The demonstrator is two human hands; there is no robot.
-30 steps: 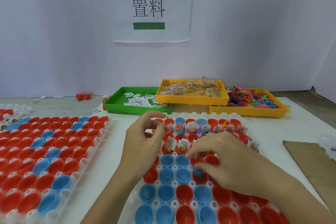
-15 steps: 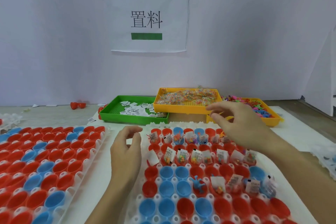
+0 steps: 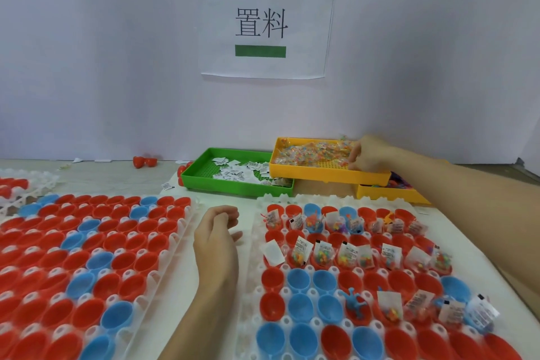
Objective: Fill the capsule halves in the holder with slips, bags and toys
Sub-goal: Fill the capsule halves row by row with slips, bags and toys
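A white holder (image 3: 257, 301) of red and blue capsule halves, far rows filled, sits near right; the right hand (image 3: 369, 153) reaches the far yellow tray (image 3: 327, 174) of bags (image 3: 309, 150), grip unclear, while the left hand (image 3: 217, 238) rests loosely curled, empty.

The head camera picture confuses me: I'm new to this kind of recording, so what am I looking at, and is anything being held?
There is no machine here. A person wears a camera on the head, so you look forward and down at their two bare hands.

The right hand reaches into the yellow tray of small clear bags; whether it grips one yet, I cannot tell. The left hand rests loosely curled, holding nothing, between two white holders.

The right holder has red and blue capsule halves; its far rows already carry slips and bags, and one holds a blue toy. The green tray holds paper slips.
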